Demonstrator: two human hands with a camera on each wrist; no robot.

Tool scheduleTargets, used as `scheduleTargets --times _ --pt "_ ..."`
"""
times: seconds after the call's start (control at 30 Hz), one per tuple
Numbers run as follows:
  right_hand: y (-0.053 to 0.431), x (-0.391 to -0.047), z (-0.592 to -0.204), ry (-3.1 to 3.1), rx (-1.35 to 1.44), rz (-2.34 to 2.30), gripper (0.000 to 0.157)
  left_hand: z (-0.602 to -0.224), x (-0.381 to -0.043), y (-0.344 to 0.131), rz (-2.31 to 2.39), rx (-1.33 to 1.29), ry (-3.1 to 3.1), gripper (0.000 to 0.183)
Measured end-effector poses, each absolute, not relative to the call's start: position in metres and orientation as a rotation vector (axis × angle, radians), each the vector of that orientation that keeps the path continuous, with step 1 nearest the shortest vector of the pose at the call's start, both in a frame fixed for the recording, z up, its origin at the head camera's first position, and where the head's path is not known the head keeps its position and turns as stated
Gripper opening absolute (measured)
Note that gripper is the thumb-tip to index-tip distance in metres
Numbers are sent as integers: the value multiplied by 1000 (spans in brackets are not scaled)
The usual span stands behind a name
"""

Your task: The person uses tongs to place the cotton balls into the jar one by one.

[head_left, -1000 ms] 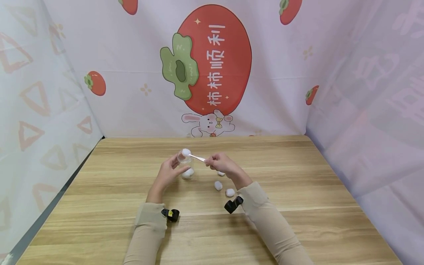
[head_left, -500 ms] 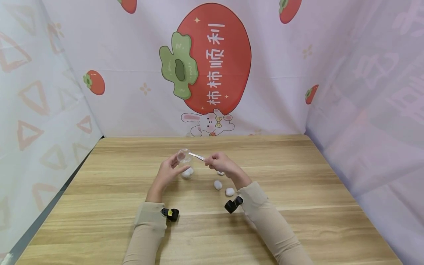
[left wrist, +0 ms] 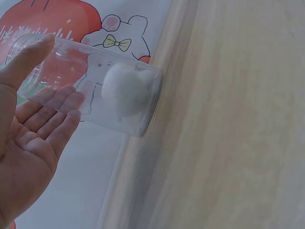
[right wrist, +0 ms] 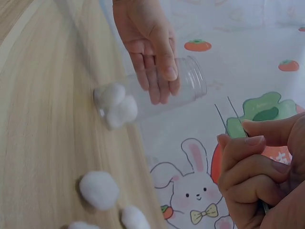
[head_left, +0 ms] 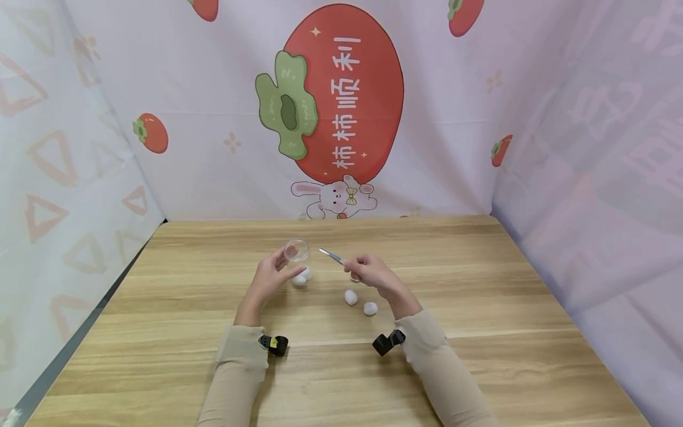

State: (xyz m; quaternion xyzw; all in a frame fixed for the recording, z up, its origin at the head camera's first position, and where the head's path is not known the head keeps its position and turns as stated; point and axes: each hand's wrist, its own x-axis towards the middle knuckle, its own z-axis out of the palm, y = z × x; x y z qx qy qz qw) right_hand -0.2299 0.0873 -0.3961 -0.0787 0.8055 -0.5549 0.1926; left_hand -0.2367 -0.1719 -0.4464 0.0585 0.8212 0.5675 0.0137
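Observation:
A clear plastic jar (head_left: 297, 261) stands upright and uncapped on the table, and my left hand (head_left: 270, 277) holds it with thumb and fingers around its side. White cotton balls (right wrist: 125, 110) lie at the jar's bottom. To the right of the jar mouth, my right hand (head_left: 373, 274) pinches a pair of metal tweezers (head_left: 332, 255). In the right wrist view the tweezer tips are apart with nothing between them. Loose on the table near the right hand are a cotton ball (right wrist: 99, 190) and two more, one partly hidden by that hand in the head view.
The wooden table (head_left: 160, 332) ends at a white fabric backdrop (head_left: 213, 172) with persimmon and rabbit prints. Similar fabric hangs at both sides. A small black camera (head_left: 274, 344) sits on the left wrist and another black camera (head_left: 388, 342) on the right.
The cotton ball held by the tweezers at the jar mouth has dropped into the jar. My right hand has drawn the tweezers back to the right; my left hand stays put.

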Motion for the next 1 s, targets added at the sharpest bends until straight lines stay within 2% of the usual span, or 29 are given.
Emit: scheduleTargets --times 0.33,0.53,0.83,1.0 --pt "130 -228 -407 2293 -178 -1558 30 -450 -234 -167 1755 218 2569 77" --pt "155 -235 -410 2288 -166 -1545 26 -451 -235 -166 1726 212 2633 77" --pt "165 -248 -421 2250 -163 -1443 34 -449 -240 -172 1746 160 2559 79" --pt "173 -252 -429 2269 -154 -1396 34 -450 -240 -172 1737 149 2564 80"
